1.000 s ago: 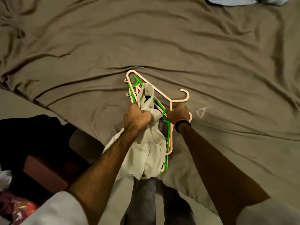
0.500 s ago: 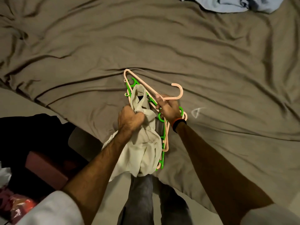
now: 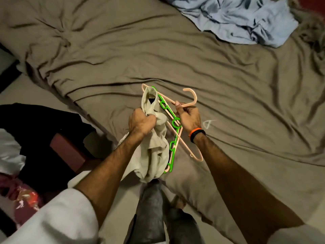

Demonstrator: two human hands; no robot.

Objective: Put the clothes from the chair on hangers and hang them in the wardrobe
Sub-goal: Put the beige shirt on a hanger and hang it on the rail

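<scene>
Now, over the bed (image 3: 228, 85), the left hand (image 3: 140, 122) clenches the pale garment (image 3: 154, 148) while the right hand (image 3: 189, 117) pinches the peach hanger (image 3: 184, 140) with the green hanger (image 3: 173, 143), long axes running away-left to near-right, peach hook pointing away.

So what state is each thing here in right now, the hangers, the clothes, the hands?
Left hand: grips the bunched cream garment.
Right hand: holds the peach hanger near its hook.
Cream garment: crumpled, hanging down, not yet spread on a hanger.
Peach hanger: lifted, tilted, bare.
Green hanger: bundled against the garment, bare.
Blue cloth: crumpled on the bed.
Bedsheet: wrinkled.
</scene>
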